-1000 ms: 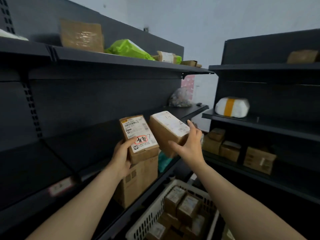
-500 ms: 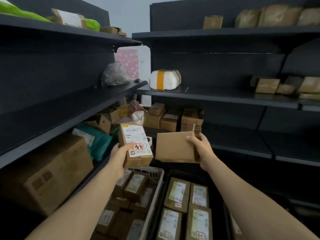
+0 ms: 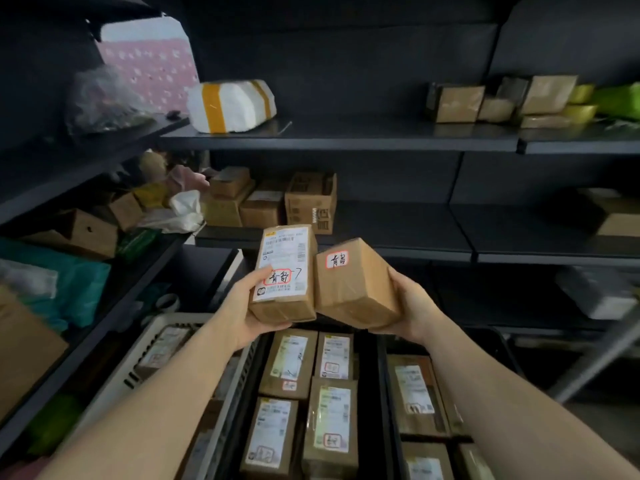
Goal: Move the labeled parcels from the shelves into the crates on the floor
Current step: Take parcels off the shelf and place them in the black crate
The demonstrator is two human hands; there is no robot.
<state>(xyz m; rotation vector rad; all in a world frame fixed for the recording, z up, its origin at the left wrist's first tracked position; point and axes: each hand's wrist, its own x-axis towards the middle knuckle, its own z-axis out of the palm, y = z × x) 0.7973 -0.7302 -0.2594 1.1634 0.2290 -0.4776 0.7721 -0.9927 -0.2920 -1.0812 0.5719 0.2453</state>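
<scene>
A shipping-label parcel [image 3: 284, 271] and a sticker parcel [image 3: 353, 282] are being held side by side, edges touching, above the black crate [image 3: 367, 393]. The left hand [image 3: 239, 306] is gripping the first, thumb on its label. The right hand [image 3: 412, 306] is cupping the second, fingers curled around it. A white crate [image 3: 166, 320] is sitting just left of the black crate.

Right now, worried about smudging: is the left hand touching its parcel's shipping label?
Touching. Head view: the left hand grips the parcel, thumb lying on its shipping label.
</scene>
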